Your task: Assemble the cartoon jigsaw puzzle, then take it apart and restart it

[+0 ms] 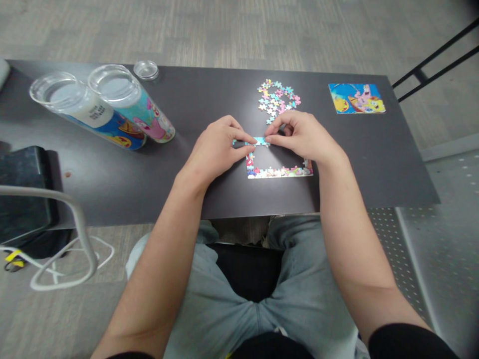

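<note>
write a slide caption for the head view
Left hand and right hand touch the far edge of a jigsaw border, loose pieces beyond.

The table (209, 99) is dark grey. The puzzle (280, 173) is red at left, light blue on the far side, pinkish and white on the near. The pieces (272, 106) mix pink, yellow, turquoise and white. The card (357, 98) is blue with yellow and pink figures. The left tube (103, 122) is white and blue with orange, the right tube (151, 117) turquoise and pink.
</note>
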A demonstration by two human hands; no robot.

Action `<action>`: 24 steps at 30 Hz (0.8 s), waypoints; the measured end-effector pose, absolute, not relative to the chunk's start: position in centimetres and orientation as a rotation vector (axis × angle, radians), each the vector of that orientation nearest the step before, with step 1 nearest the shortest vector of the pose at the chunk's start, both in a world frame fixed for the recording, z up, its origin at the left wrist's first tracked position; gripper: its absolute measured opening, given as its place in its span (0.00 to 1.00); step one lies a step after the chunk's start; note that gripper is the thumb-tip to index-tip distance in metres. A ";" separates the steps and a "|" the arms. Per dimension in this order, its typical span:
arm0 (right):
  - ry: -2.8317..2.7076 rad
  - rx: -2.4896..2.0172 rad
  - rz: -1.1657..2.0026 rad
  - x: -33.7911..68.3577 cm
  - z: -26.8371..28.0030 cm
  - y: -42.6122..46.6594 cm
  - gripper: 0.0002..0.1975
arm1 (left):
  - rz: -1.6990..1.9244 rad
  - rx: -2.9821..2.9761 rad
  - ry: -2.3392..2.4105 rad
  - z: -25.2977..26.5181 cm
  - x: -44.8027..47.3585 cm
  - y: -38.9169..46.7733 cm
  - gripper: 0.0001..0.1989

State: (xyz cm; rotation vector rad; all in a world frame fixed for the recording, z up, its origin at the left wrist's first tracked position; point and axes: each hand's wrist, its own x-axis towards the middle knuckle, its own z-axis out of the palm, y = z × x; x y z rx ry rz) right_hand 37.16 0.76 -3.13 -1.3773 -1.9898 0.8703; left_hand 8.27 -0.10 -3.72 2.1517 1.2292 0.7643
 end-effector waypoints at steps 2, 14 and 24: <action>-1.994 -1.377 0.842 37.2 -3.2 0.8 0.11 | 0.761 2.147 1.224 -3.7 8.3 -0.1 0.07; -2.041 -1.379 0.764 37.0 -3.2 1.2 0.07 | 0.734 2.165 1.229 -3.9 8.2 0.0 0.08; -2.071 -1.395 0.772 36.9 -2.8 1.0 0.11 | 0.736 2.194 1.245 -3.4 8.2 -0.2 0.07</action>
